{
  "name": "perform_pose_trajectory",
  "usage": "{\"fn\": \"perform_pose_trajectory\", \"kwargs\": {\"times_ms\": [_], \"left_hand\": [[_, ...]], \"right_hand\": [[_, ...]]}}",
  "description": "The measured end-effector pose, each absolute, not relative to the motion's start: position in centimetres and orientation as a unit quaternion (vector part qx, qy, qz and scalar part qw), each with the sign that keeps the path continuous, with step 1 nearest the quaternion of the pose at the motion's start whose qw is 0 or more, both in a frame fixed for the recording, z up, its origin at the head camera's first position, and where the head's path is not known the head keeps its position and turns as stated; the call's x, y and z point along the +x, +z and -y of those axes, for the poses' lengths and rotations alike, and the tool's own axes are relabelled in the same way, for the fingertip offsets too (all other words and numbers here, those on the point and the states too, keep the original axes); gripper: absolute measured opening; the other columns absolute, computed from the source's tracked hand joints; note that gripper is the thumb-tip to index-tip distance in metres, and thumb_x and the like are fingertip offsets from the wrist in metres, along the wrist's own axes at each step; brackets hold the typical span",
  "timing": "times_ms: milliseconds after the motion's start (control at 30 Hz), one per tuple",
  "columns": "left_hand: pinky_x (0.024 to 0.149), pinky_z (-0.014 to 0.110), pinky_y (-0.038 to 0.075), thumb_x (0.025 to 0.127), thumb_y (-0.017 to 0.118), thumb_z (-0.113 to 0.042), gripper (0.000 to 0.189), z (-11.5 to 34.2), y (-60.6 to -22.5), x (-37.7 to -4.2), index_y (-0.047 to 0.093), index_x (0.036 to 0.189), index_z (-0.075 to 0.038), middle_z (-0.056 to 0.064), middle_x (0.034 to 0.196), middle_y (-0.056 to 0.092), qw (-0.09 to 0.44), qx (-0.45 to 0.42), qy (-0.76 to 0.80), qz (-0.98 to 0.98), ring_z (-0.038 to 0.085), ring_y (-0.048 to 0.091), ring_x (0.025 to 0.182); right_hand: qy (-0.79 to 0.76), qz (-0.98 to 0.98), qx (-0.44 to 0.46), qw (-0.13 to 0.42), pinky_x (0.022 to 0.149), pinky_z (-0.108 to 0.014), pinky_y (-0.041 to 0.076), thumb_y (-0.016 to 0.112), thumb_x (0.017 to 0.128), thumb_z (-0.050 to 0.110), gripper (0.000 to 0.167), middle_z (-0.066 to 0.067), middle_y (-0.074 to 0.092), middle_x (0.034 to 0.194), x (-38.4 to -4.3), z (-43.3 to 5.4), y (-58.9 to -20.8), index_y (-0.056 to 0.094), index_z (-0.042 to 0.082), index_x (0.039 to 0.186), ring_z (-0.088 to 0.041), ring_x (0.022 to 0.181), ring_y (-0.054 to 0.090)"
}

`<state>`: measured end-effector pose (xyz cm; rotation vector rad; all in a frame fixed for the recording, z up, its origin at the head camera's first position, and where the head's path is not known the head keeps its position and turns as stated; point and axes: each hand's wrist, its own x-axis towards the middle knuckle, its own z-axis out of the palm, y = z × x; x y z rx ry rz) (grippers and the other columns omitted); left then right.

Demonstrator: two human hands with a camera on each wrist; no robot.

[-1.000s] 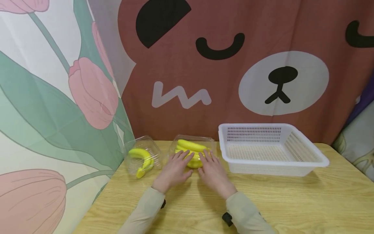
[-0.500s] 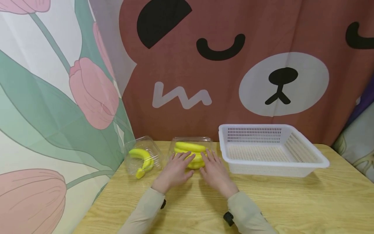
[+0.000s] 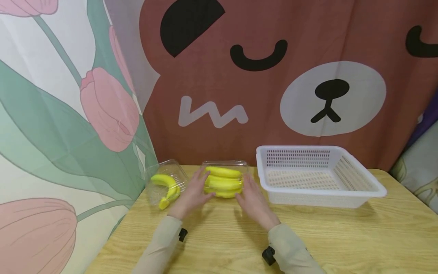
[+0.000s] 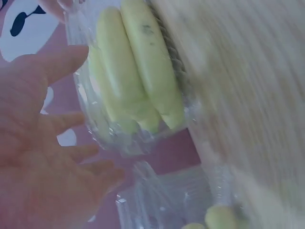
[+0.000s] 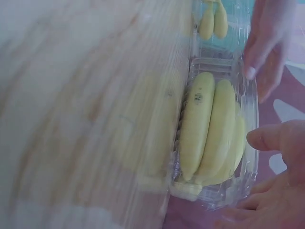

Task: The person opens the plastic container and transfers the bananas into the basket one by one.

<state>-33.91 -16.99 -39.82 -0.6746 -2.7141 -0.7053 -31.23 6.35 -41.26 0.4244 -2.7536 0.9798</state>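
A clear plastic clamshell box [image 3: 227,163] holding several yellow bananas [image 3: 223,183] rests near the back of the table. Beside its left end is my left hand [image 3: 191,195], fingers extended and spread. My right hand [image 3: 254,201] lies along the right end, its fingers fairly straight. In the left wrist view, the thumb of my left hand [image 4: 47,138] reaches the edge of the box [image 4: 86,107]. My right thumb comes up to the box's upper edge in the right wrist view, where contact is hard to tell. Both palms face the box.
Left of the hands, another clear plastic box [image 3: 181,173] contains yellow bananas [image 3: 169,184]. A white perforated basket [image 3: 318,192] stands to the right on the wooden table [image 3: 222,243]. Printed curtains [image 3: 260,129] hang directly behind.
The banana box has turned slightly, becoming squarer to the table's back edge. My left hand has moved off the bananas to the box's left end; my right hand has shifted slightly right.
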Motion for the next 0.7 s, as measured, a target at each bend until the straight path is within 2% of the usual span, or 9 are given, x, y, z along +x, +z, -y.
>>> {"fn": "perform_pose_trajectory", "kwargs": {"times_ms": [200,433,700], "left_hand": [[0.108,0.062,0.029,0.089,0.075,-0.021,0.079,17.7,-40.4,-34.2,0.032,0.153,-0.005,0.024,0.160,0.009,0.106,-0.219,-0.278,0.929,0.045,0.018,0.143],[0.104,0.064,0.035,0.091,0.073,-0.022,0.073,18.0,-40.5,-34.4,0.035,0.152,-0.010,0.031,0.155,0.020,0.101,-0.201,-0.268,0.937,0.049,0.030,0.137],[0.100,0.062,0.040,0.090,0.073,-0.022,0.071,17.7,-40.4,-33.9,0.038,0.150,-0.006,0.036,0.149,0.029,0.118,-0.216,-0.238,0.939,0.051,0.041,0.129]], "right_hand": [[0.360,0.917,0.152,0.085,0.116,-0.053,0.015,0.058,0.100,0.024,0.077,-0.021,0.004,0.162,-31.5,-6.8,-41.5,0.012,-0.003,0.156,-0.038,0.146,0.013],[0.366,0.915,0.155,0.071,0.116,-0.053,0.015,0.057,0.100,0.023,0.075,-0.023,0.012,0.160,-31.1,-7.0,-40.8,0.014,-0.002,0.156,-0.039,0.145,0.016],[0.335,0.925,0.164,0.074,0.116,-0.052,0.018,0.054,0.100,0.022,0.071,-0.026,0.017,0.158,-30.4,-7.3,-40.5,0.016,-0.005,0.154,-0.040,0.144,0.020]]}}
